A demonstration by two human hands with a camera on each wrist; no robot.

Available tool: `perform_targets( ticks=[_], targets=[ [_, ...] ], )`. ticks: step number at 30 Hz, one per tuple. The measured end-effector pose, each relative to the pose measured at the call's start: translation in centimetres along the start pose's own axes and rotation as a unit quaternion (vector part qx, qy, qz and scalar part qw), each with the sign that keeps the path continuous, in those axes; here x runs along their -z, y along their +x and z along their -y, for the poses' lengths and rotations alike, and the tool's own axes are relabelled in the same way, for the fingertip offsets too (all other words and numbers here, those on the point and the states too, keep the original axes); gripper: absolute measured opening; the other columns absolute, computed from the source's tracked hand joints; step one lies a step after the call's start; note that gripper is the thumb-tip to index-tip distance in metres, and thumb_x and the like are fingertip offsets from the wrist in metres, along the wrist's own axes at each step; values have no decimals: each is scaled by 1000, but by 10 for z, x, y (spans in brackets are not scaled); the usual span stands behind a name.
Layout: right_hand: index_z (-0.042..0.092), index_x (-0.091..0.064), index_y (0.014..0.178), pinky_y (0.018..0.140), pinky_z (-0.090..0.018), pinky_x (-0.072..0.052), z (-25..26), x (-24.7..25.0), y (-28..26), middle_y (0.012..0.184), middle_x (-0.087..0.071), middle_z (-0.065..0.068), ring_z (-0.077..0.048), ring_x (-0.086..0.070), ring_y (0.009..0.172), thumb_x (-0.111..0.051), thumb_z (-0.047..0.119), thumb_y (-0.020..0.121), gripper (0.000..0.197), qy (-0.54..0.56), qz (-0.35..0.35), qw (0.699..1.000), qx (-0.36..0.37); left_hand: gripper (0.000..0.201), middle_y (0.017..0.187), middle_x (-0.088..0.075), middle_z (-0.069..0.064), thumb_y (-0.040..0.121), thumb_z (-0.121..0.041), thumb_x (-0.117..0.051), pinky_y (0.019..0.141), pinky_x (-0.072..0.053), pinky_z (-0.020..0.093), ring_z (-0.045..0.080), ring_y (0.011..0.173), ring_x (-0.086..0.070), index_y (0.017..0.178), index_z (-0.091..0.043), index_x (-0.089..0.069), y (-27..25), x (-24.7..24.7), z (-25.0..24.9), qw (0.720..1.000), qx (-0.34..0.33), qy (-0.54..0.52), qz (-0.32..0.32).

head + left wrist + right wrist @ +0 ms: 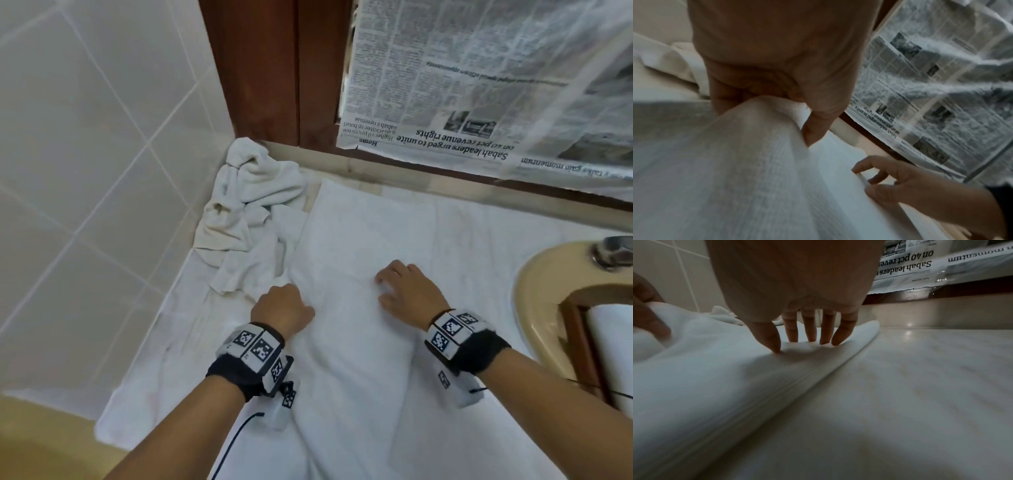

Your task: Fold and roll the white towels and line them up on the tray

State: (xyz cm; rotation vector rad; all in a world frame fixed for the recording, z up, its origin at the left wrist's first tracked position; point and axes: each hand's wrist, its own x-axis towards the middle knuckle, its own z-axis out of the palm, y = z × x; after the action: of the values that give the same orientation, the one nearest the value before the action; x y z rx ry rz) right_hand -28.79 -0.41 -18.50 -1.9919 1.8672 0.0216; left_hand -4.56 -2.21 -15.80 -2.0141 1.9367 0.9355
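1. Lying lengthwise down the middle of the head view, a folded white towel (pixel 359 274) covers the pale countertop (pixel 479 226)
2. At the towel's left edge the left hand (pixel 282 308) is curled, gathering a bunch of the cloth between thumb and fingers, as the left wrist view shows
3. Right hand (pixel 409 291) rests on the towel's right side with its fingers (pixel 809 327) straight and spread, tips pressing the cloth just inside its layered edge
4. Crumpled towels (pixel 253 209) lie heaped in the upper left, against the tiled wall (pixel 85 137)
5. Newspaper (pixel 479 78) covers the upper right of the frame; a beige sink (pixel 534 284) sits at the right edge
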Motion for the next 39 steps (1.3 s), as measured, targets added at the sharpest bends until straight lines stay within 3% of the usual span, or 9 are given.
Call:
perform_targets(
  ticks=[4,10,15,20,25,28,31,34,39],
  targets=[
    [6,-68,95,78,-29,-40,-20,28,43,102,-59,-9,-29,-57,98,-61,17,88,15,125,-33,990,-56,36,101,-61,6,86,-47,-56,72,-41,29,29,97,-59,96,-12,-60,20,19,-25,995,7,23,-93],
    [18,-41,141,103,-43,-34,-59,54,98,147,-34,-8,-32,-31,133,-61,34,90,57,31,-62,974,-217,39,115,-61,12,88,-44,-59,77,-43,31,33,106,-58,104,-8,-61,79,34,-46,993,42,-50,-95],
    [17,-37,142,98,-44,-36,-82,51,110,143,-35,-7,-33,-30,129,-65,36,88,63,27,-49,973,-223,35,122,-59,15,94,-33,-53,78,-40,30,34,111,-56,114,-5,-58,103,27,-55,994,36,-19,-100],
    [9,-53,118,79,-37,-42,-104,36,84,116,-57,-14,-33,-52,106,-62,14,89,31,80,-125,965,-217,35,122,-58,14,96,-35,-52,78,-38,30,32,112,-54,115,-5,-57,104,6,-65,997,-2,4,-76],
    [6,-60,108,71,-28,-40,-129,61,76,110,-63,-19,-34,-59,97,-62,2,82,26,192,-163,913,-321,49,125,-60,15,92,-39,-59,89,-43,33,32,114,-54,122,0,-59,113,12,-75,995,-3,-69,-72],
    [8,-47,129,90,-38,-42,-112,63,73,135,-43,-20,-36,-43,121,-61,3,81,50,139,-156,919,-333,42,120,-62,13,92,-37,-59,88,-43,34,31,112,-55,118,-4,-61,112,14,-77,993,4,-67,-99],
    [16,-30,147,112,-46,-22,-66,50,62,157,-12,-15,-35,-15,142,-59,23,89,66,52,-133,964,-223,43,118,-63,11,90,-40,-61,88,-46,34,30,110,-57,121,-10,-55,105,7,-73,990,2,-84,-111],
    [30,-19,151,115,-48,-15,-31,20,46,162,7,-4,-31,2,147,-43,55,94,67,22,-8,997,-74,49,118,-63,7,87,-40,-65,87,-48,32,27,106,-60,125,-13,-52,89,3,-62,984,-3,-132,-122],
    [39,11,151,117,-53,-1,-48,-12,21,157,27,7,-25,22,146,-22,72,90,76,-50,76,993,-73,47,122,-63,4,88,-39,-65,90,-47,31,23,108,-60,127,-15,-54,32,-8,-29,986,-29,-106,-125]
  ],
)
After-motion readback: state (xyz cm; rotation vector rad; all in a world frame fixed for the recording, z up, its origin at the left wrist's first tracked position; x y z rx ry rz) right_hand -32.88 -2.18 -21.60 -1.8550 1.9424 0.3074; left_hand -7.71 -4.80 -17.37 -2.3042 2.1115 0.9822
